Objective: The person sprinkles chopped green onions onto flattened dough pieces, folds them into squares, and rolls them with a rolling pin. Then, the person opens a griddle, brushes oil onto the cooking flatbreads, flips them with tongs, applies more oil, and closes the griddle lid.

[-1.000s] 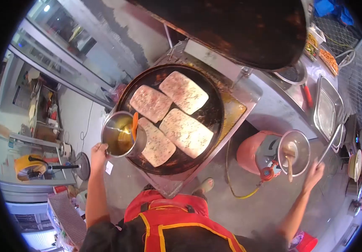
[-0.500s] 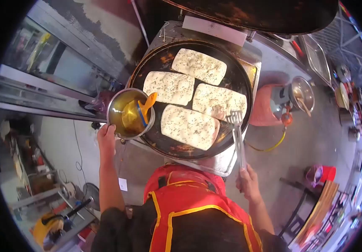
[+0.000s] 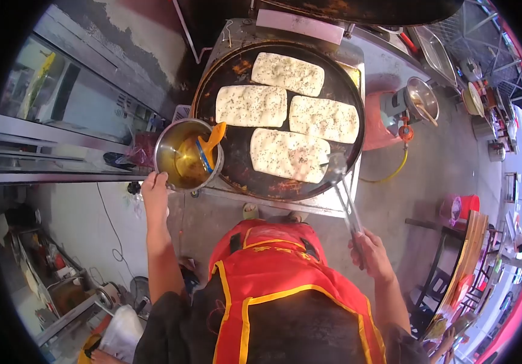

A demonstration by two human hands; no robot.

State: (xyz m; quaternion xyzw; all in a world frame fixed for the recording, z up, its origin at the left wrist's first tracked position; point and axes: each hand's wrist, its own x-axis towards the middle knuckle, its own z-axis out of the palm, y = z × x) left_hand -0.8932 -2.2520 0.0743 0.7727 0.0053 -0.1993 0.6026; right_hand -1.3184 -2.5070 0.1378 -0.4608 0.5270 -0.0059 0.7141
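Note:
My left hand (image 3: 155,185) grips the rim of a metal pot (image 3: 163,153) beside the griddle's left edge. Yellow oil (image 3: 183,165) lies in the pot, and an orange-handled brush (image 3: 215,137) leans on its right side. In my right hand (image 3: 371,253) is a pair of metal tongs (image 3: 349,209). Their tips are blurred at the right end of the nearest seeded flatbread (image 3: 288,155); whether they grip it I cannot tell. Further pale flatbreads lie at the back (image 3: 288,74), left (image 3: 250,105) and right (image 3: 324,119) on the round black griddle (image 3: 230,144).
A raised dark lid (image 3: 364,11) stands over the griddle's far side. To the right is a metal bowl (image 3: 423,100) with a spoon, near a yellow hose (image 3: 394,173). A metal-framed glass partition (image 3: 61,136) runs along the left.
The tongs have moved from the right flatbread's lower edge to the right end of the nearest flatbread. My left hand still holds the pot. The whole view has shifted slightly.

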